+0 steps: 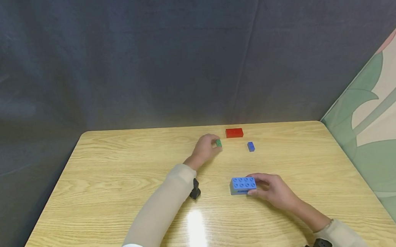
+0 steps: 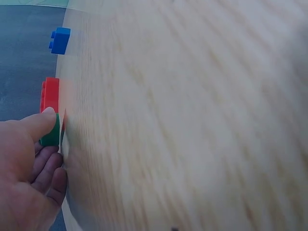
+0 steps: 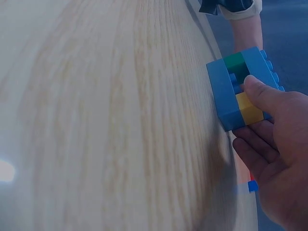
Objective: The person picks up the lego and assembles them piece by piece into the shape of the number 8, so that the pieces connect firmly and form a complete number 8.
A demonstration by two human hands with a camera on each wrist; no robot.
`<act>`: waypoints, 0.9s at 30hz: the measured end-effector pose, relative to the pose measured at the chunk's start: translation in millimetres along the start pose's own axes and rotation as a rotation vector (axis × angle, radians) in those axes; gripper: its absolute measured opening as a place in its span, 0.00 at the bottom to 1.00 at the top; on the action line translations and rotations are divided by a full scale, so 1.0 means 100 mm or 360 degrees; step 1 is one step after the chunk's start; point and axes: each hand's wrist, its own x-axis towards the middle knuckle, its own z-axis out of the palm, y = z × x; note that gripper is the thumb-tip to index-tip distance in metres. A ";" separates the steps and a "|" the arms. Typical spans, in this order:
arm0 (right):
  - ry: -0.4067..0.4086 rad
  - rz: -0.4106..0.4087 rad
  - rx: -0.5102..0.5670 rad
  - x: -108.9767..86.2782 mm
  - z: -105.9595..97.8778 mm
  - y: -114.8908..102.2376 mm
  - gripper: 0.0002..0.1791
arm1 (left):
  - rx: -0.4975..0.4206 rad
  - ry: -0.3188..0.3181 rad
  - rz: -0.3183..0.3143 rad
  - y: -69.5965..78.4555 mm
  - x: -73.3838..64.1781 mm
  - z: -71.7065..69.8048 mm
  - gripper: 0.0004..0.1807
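Note:
My left hand (image 1: 205,149) is at the far middle of the table, with a small green brick (image 1: 219,142) between its thumb and fingers. In the left wrist view the thumb lies against that green brick (image 2: 51,132), and its lower part is hidden by the hand. Nearer the front, my right hand (image 1: 275,191) grips the right end of a block assembly (image 1: 242,185) with a blue studded top. Seen from the right wrist, this assembly (image 3: 220,91) has two blue bricks with a green brick (image 3: 235,62) and a yellow brick (image 3: 249,109) between them, a gap separating those two.
A long red brick (image 1: 234,133) lies near the table's back edge, just right of the left hand. A small blue brick (image 1: 251,146) sits in front of it, to the right. Dark cloth (image 1: 180,63) hangs behind the wooden table (image 1: 85,192); patterned fabric (image 1: 385,145) borders the right.

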 end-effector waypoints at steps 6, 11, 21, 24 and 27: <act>0.0007 -0.0023 0.0012 -0.01 0.00 0.01 0.23 | -0.0059 -0.0035 -0.0009 -0.02 -0.02 -0.01 0.23; -0.0010 0.0015 0.0032 0.00 -0.01 -0.01 0.23 | -0.0092 -0.0041 -0.0005 -0.05 -0.03 -0.02 0.24; -0.0016 0.0029 0.0035 0.00 -0.01 -0.02 0.23 | -0.0060 -0.0036 0.0012 -0.05 -0.07 -0.09 0.24; -0.0021 0.0025 0.0028 -0.01 -0.01 -0.02 0.23 | -0.0056 -0.0023 0.0052 -0.05 -0.08 -0.10 0.24; -0.0016 0.0029 0.0029 0.00 -0.01 -0.03 0.23 | -0.0052 -0.0003 0.0098 -0.05 -0.08 -0.10 0.23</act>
